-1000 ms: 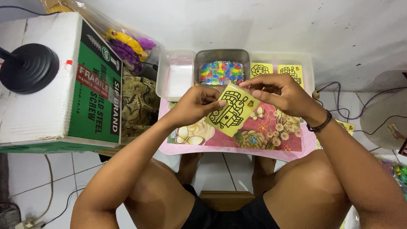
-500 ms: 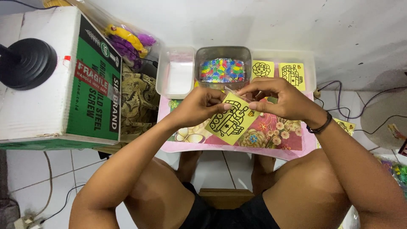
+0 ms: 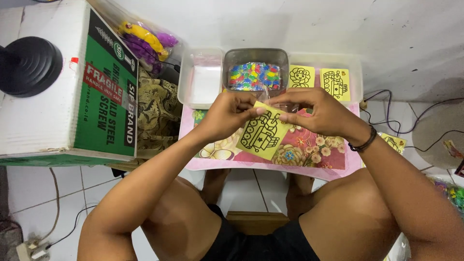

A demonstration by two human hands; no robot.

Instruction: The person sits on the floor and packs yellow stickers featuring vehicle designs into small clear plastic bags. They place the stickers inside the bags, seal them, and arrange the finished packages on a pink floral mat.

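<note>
A yellow card with a black line drawing of a tank (image 3: 261, 133) hangs tilted over a small pink floral table (image 3: 309, 159). My left hand (image 3: 227, 113) pinches its upper left corner. My right hand (image 3: 316, 111) pinches the top edge beside it, fingertips almost touching the left hand's. Just beyond the hands stands a clear tub of small multicoloured pieces (image 3: 255, 75).
An empty clear tray (image 3: 203, 79) sits left of the tub; two more yellow picture cards (image 3: 319, 79) lie in a tray to its right. A large cardboard box (image 3: 63, 96) with a black round object stands at left. Cables run along the floor at right.
The card has been lowered and drawn nearer to me, and both hands now pinch its top edge close together.
</note>
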